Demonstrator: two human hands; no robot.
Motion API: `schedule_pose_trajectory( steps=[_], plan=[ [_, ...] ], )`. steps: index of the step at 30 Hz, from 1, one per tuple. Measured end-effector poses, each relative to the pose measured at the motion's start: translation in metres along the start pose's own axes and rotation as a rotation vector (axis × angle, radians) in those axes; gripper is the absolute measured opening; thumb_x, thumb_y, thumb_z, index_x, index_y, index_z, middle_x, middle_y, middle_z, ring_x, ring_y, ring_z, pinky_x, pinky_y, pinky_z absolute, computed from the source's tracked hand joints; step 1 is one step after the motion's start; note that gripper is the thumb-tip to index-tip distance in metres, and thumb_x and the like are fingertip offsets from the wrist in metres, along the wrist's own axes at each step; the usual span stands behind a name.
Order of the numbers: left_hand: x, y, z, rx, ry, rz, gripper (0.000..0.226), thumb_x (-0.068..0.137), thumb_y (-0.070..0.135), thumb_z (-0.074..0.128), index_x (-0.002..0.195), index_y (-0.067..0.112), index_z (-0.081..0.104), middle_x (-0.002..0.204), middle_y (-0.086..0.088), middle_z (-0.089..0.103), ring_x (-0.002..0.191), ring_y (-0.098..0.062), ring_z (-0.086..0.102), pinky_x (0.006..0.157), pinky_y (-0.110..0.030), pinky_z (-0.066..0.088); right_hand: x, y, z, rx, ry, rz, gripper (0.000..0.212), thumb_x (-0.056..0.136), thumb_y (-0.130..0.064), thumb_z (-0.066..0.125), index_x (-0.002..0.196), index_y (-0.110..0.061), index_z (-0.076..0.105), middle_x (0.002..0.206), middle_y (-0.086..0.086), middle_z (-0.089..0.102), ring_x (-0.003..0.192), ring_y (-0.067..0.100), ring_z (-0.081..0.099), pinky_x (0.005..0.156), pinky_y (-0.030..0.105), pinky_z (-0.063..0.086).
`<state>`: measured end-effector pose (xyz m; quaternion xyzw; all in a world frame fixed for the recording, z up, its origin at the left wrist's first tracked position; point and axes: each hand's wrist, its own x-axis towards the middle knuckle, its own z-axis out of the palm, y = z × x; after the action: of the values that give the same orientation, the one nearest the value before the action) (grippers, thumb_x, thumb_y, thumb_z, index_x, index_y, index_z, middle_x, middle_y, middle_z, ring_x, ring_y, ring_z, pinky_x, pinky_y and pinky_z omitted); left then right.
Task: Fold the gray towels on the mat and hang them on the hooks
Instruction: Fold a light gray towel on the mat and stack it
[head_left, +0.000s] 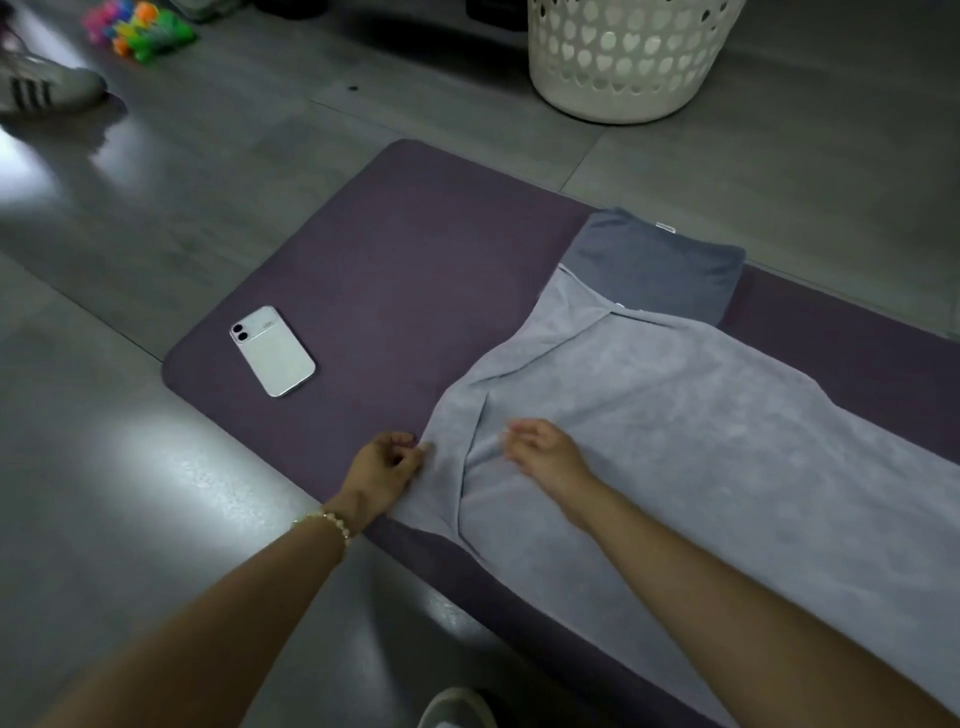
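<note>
— What has the left hand (387, 462) got?
— It pinches the edge of the light gray towel (675, 441), which is spread on the mat (395, 249).
— And the right hand (543, 452)?
— Just beside the grip, over the towel. It is blurred, fingers loose, holding nothing. Beyond it lies a folded darker towel (660, 265), and a phone (272, 351) is off to the left.

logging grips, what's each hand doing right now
Left hand: pinching the edge of the light gray towel.
Right hand: open over the towel, gripping nothing.
</note>
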<state>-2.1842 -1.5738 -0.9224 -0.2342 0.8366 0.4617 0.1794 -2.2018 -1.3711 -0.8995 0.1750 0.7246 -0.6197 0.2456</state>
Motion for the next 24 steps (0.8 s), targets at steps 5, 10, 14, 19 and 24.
schedule_pose_trajectory(
  steps=[5, 10, 14, 19, 24],
  plan=[
    [0.006, 0.021, 0.018, 0.249, 0.200, 0.305, 0.030, 0.079, 0.049, 0.067, 0.090, 0.025, 0.052, 0.087, 0.008, 0.052, 0.074, -0.012, 0.051, 0.064, -0.026, 0.038, 0.064, -0.046, -0.007, 0.081, 0.209, -0.029, 0.037, 0.090, -0.019, 0.065, 0.118, 0.004, 0.057, 0.110, 0.021, 0.063, 0.095, 0.022, 0.056, 0.098, 0.042, 0.047],
    [0.012, 0.017, 0.056, 0.419, 0.147, 0.318, 0.033, 0.082, 0.053, 0.061, 0.086, 0.022, 0.050, 0.087, 0.009, 0.053, 0.077, -0.012, 0.051, 0.063, -0.025, 0.037, 0.120, -0.061, -0.040, 0.268, 0.364, 0.014, 0.032, 0.089, -0.026, 0.066, 0.109, -0.002, 0.063, 0.116, 0.015, 0.066, 0.108, 0.026, 0.061, 0.100, 0.041, 0.048],
    [0.019, 0.014, 0.062, 0.413, 0.229, 0.350, 0.029, 0.087, 0.048, 0.058, 0.086, 0.022, 0.046, 0.088, 0.009, 0.051, 0.080, -0.009, 0.043, 0.066, -0.023, 0.032, 0.140, -0.063, -0.053, 0.407, 0.321, 0.050, 0.013, 0.090, -0.025, 0.064, 0.091, -0.014, 0.058, 0.111, 0.009, 0.064, 0.098, 0.022, 0.062, 0.086, 0.035, 0.053],
    [0.023, 0.006, 0.048, 0.350, 0.084, 0.422, 0.017, 0.091, 0.033, 0.058, 0.090, 0.018, 0.051, 0.089, 0.007, 0.053, 0.084, -0.013, 0.048, 0.073, -0.028, 0.043, 0.137, -0.062, -0.064, 0.459, 0.174, 0.025, 0.002, 0.092, -0.023, 0.061, 0.093, -0.024, 0.059, 0.097, -0.004, 0.066, 0.085, 0.011, 0.065, 0.067, 0.023, 0.053],
    [0.014, 0.010, 0.028, 0.124, -0.030, 0.489, 0.005, 0.093, 0.020, 0.059, 0.092, 0.016, 0.062, 0.085, 0.001, 0.061, 0.078, -0.014, 0.057, 0.072, -0.010, 0.042, 0.135, -0.058, -0.079, 0.466, 0.175, -0.009, 0.006, 0.096, -0.017, 0.056, 0.094, -0.015, 0.062, 0.091, 0.002, 0.068, 0.076, 0.012, 0.068, 0.068, 0.025, 0.057]
  ],
)
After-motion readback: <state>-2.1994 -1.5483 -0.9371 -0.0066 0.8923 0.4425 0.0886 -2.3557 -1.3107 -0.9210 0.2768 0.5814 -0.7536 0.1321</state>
